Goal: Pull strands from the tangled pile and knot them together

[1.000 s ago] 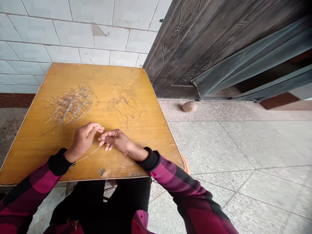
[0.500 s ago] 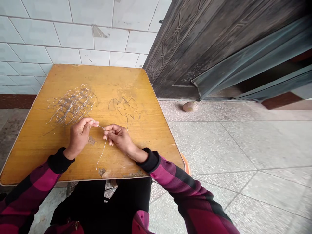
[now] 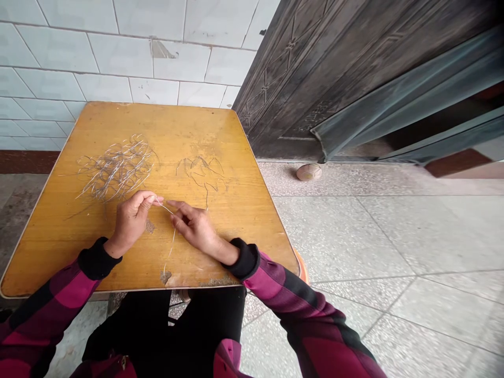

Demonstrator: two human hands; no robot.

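Note:
My left hand (image 3: 134, 212) is closed in a pinch on one end of a thin silvery wire (image 3: 165, 207) above the tabletop. The wire slants across to my right hand (image 3: 193, 223), bends at the thumb, and its loose end hangs down toward the near table edge. My right hand's index finger is stretched toward the left fingertips, while the thumb and the curled fingers are around the wire. Behind my left hand lies a tangled heap of wires (image 3: 120, 167). Past my right hand rests a dark wire bent into a flower-like outline with a stem (image 3: 200, 170).
The yellow wooden table (image 3: 59, 241) has worn, chipped patches by its near edge. A white tiled wall (image 3: 114, 52) stands behind it. To the right are a dark carved door (image 3: 283, 100), a grey-green curtain (image 3: 378, 105) and a roundish stone-like object (image 3: 309, 172) on the floor.
My right hand's index finger has straightened and its grip has loosened. The hanging end of the wire has swung slightly right. My left hand keeps its pinch, shifted slightly right.

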